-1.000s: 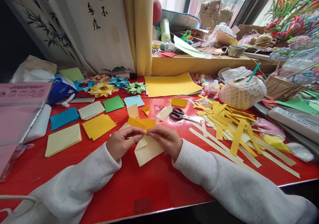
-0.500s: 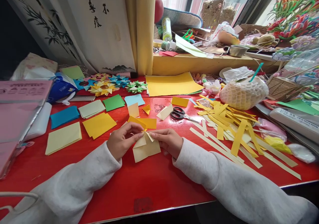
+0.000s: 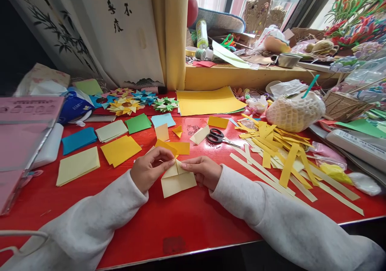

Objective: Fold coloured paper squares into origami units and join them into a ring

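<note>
A pale yellow sheet of paper is between my hands, its upper corners folded down toward a middle crease. My left hand pinches the upper left fold between thumb and fingers. On the other side my right hand closes on the upper right flap, thumb on top. Just beyond my fingers lies an orange-yellow strip of paper, partly covered by the left hand. A small folded yellow piece and a folded cream card sit farther back.
Black-handled scissors lie right of centre, near a heap of yellow paper strips. Stacks of coloured paper, such as the yellow stack and blue stack, are at left. Folded paper flowers stand behind them. A wrapped coconut-like drink stands back right.
The right flap of the pale yellow paper, raised before, now lies flatter against the sheet. My right hand has shifted slightly; my left still holds its place.
</note>
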A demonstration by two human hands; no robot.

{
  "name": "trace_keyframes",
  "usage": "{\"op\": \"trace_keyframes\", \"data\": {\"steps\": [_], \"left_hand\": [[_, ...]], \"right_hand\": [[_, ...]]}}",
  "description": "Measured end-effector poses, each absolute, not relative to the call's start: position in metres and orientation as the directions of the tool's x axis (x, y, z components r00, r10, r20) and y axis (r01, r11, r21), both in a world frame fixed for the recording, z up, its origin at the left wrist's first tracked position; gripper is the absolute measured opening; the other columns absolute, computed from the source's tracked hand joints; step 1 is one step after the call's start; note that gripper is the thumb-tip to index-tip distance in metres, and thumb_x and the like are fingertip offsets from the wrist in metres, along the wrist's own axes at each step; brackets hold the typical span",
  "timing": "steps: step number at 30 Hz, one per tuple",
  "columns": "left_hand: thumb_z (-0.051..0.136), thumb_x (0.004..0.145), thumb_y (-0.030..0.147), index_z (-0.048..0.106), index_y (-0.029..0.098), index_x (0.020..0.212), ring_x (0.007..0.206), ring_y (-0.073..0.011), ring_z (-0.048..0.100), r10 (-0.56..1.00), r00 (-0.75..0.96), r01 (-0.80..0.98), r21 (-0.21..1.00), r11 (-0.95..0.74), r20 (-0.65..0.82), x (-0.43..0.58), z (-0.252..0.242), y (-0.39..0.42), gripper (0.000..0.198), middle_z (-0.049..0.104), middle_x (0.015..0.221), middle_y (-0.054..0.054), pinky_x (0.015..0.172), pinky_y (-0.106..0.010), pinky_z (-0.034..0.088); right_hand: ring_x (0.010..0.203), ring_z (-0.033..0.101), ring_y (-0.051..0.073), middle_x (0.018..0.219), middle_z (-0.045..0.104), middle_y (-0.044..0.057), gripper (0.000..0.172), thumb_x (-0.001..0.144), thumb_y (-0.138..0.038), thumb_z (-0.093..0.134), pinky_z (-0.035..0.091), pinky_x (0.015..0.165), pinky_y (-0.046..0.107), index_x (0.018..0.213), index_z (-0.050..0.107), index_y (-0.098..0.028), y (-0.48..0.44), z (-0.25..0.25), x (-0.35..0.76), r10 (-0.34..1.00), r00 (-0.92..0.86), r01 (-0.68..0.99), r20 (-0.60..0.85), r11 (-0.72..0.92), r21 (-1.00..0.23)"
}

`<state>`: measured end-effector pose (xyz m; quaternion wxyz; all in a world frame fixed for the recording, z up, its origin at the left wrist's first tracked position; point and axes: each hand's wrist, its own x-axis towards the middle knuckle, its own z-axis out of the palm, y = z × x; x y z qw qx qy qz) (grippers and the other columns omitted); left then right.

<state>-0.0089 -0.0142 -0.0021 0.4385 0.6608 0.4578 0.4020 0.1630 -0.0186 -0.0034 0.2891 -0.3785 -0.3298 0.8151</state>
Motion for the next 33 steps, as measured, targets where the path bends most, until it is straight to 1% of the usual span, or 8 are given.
{"op": "trace_keyframes", "data": {"steps": [5,7,13,18,22,25,29,33], "left_hand": [[0.059,0.066,0.029,0.054,0.018,0.072,0.064,-0.0128,0.056,0.954,0.250,0.268,0.934,-0.234,0.168,-0.008,-0.002,-0.014,0.013,0.058,0.069,-0.001,0.050,-0.020,0.044],[0.058,0.067,0.028,0.054,0.018,0.073,0.063,-0.0122,0.056,0.955,0.254,0.270,0.937,-0.221,0.152,-0.008,-0.002,-0.014,0.013,0.058,0.069,0.000,0.050,-0.020,0.044],[0.058,0.068,0.029,0.053,0.017,0.076,0.068,-0.0124,0.055,0.951,0.291,0.278,0.942,-0.185,0.101,-0.009,-0.002,-0.014,0.016,0.057,0.072,-0.001,0.059,-0.021,0.045],[0.054,0.070,0.034,0.054,0.016,0.088,0.067,-0.0128,0.054,0.942,0.333,0.321,0.936,-0.143,0.029,-0.010,0.000,-0.012,0.025,0.057,0.072,-0.002,0.062,-0.024,0.045],[0.051,0.071,0.040,0.059,0.016,0.076,0.062,-0.0123,0.051,0.952,0.306,0.454,0.878,-0.150,0.005,-0.010,0.003,-0.010,0.026,0.056,0.067,-0.001,0.059,-0.023,0.042],[0.055,0.068,0.039,0.060,0.016,0.067,0.063,-0.0127,0.050,0.938,0.346,0.510,0.839,-0.192,0.004,-0.011,0.003,-0.010,0.023,0.056,0.065,0.000,0.059,-0.023,0.040],[0.056,0.067,0.035,0.059,0.015,0.065,0.061,-0.0112,0.049,0.938,0.344,0.459,0.877,-0.143,-0.027,-0.011,0.003,-0.010,0.020,0.055,0.062,0.000,0.056,-0.021,0.039],[0.056,0.068,0.034,0.054,0.014,0.060,0.044,-0.0054,0.041,0.963,0.261,0.334,0.942,-0.025,-0.067,-0.011,0.004,-0.010,0.021,0.048,0.051,0.004,0.041,-0.017,0.032]], "right_hand": [[0.068,0.061,0.016,0.071,0.065,0.007,0.027,0.065,-0.022,0.063,0.047,0.061,0.027,0.088,0.063,-0.009,-0.018,-0.002,0.162,0.722,-0.539,-0.226,-0.433,-0.619,-0.752],[0.069,0.061,0.017,0.072,0.065,0.007,0.027,0.064,-0.023,0.064,0.047,0.063,0.029,0.088,0.063,-0.010,-0.018,-0.003,0.162,0.723,-0.531,-0.215,-0.443,-0.620,-0.754],[0.062,0.059,0.016,0.067,0.064,0.006,0.033,0.059,-0.032,0.067,0.046,0.057,0.028,0.085,0.065,-0.011,-0.020,-0.009,0.162,0.775,-0.480,-0.153,-0.411,-0.535,-0.831],[0.048,0.053,0.011,0.058,0.061,0.003,0.036,0.056,-0.037,0.068,0.039,0.046,0.024,0.079,0.066,-0.009,-0.020,-0.012,0.162,0.823,-0.419,-0.043,-0.384,-0.440,-0.897],[0.051,0.052,0.010,0.061,0.061,0.003,0.034,0.058,-0.039,0.065,0.038,0.049,0.024,0.076,0.066,-0.011,-0.021,-0.013,0.162,0.836,-0.443,-0.041,-0.323,-0.378,-0.925],[0.054,0.051,0.011,0.063,0.060,0.003,0.032,0.059,-0.041,0.064,0.037,0.049,0.024,0.071,0.065,-0.011,-0.022,-0.015,0.162,0.849,-0.441,0.034,-0.291,-0.309,-0.951],[0.050,0.047,0.009,0.056,0.055,0.000,0.031,0.057,-0.043,0.064,0.033,0.046,0.023,0.063,0.061,-0.013,-0.021,-0.017,0.161,0.888,-0.376,0.114,-0.264,-0.238,-0.964],[0.044,0.042,0.006,0.049,0.047,-0.004,0.030,0.058,-0.042,0.064,0.031,0.043,0.021,0.057,0.052,-0.015,-0.018,-0.017,0.161,0.933,-0.288,0.045,-0.216,-0.212,-0.976]]}}
